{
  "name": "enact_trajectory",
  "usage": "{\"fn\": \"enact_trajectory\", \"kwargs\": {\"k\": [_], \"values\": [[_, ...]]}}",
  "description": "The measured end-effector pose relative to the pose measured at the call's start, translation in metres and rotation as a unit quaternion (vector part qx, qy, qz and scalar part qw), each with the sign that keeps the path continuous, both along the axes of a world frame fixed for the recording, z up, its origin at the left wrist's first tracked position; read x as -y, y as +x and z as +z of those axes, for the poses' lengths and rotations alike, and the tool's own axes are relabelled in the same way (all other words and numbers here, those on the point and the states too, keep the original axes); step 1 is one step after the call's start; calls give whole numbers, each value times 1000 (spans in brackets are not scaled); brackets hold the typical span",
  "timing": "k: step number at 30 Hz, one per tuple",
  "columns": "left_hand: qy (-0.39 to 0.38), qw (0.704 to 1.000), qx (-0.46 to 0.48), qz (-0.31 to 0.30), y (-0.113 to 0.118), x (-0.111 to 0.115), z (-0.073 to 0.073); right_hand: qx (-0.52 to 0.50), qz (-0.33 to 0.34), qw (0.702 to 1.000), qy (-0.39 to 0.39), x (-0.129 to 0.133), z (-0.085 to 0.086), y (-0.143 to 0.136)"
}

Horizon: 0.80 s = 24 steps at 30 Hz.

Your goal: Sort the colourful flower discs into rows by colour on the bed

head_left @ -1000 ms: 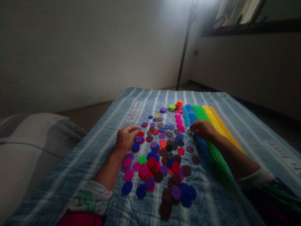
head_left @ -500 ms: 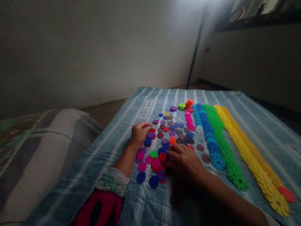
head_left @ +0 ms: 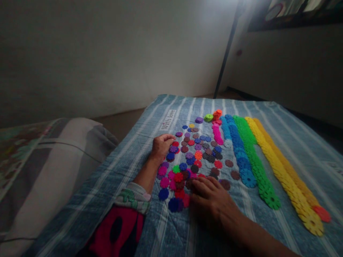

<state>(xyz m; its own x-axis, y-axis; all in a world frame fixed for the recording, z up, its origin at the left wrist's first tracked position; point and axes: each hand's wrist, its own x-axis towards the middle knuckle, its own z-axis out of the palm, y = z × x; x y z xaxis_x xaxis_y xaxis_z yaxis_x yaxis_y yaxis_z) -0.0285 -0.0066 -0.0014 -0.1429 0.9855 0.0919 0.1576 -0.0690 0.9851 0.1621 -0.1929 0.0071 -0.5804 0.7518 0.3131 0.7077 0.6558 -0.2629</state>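
fingers of left hand (head_left: 160, 147) together near "with love" lettering (head_left: 168, 120), of right hand (head_left: 214, 201), grip unclear, over discs (head_left: 179, 177)

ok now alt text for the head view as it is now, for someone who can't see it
Two bare hands, left and right, among loose multicoloured notched discs on a striped blue cloth; overlapping rows of blue, green and yellow discs lie to the right.

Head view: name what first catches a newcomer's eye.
Likely the yellow row, green row and blue row of discs, slanting down the right of the striped cloth. Then the scatter of mixed discs mid-cloth, with the left hand at its left and the right hand over its near edge.
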Motion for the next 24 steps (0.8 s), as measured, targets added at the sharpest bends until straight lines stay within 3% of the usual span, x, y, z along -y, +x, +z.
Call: {"fn": "enact_trajectory", "kwargs": {"k": [6, 11, 17, 24], "values": [[-2, 1000, 5, -4, 1, 0, 1, 14, -94, 995, -25, -12, 22, 54], [-1, 1000, 8, -5, 3, -1, 1, 82, -194, 966, -153, -13, 37, 77], [-1, 1000, 7, -4, 3, -1, 2, 111, -130, 951, -258, -7, 49, 77], [-8, 1000, 4, 4, 6, 1, 6, 126, -112, 955, -244, -2, 43, 76]]}}
